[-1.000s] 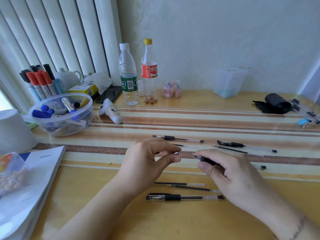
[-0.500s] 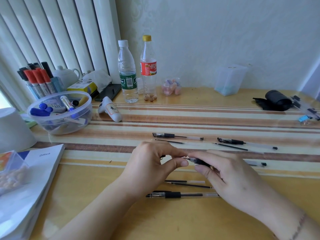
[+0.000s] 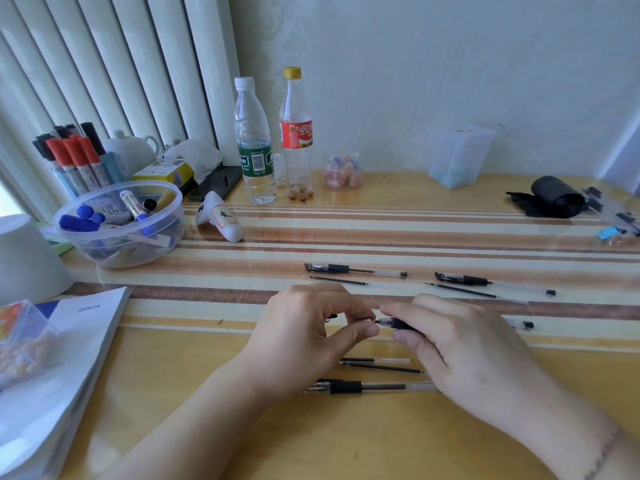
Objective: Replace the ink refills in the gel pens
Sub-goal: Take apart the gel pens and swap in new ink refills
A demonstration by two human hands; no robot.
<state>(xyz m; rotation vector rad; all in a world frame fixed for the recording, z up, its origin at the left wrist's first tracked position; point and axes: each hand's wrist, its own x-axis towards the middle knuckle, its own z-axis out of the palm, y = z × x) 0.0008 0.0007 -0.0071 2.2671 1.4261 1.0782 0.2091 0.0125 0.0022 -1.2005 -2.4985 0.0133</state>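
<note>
Gel pen [image 3: 398, 323]: gripped by right hand [image 3: 464, 348], just nearer than the brown bench stripe [image 3: 207, 295]. Left hand [image 3: 308, 327] pinches its tip piece. Risk: cross-threading; small piece dropped.

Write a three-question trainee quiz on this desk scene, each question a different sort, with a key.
1. True or false: the right hand grips the black-gripped clear gel pen held between the hands.
2. Which cap tops the red-labelled clear plastic bottle? A white, B yellow, C blue.
3. Fill in: the blue-capped markers lie in a clear round plastic ___.

Key: 1 true; 2 B; 3 bowl.
</note>
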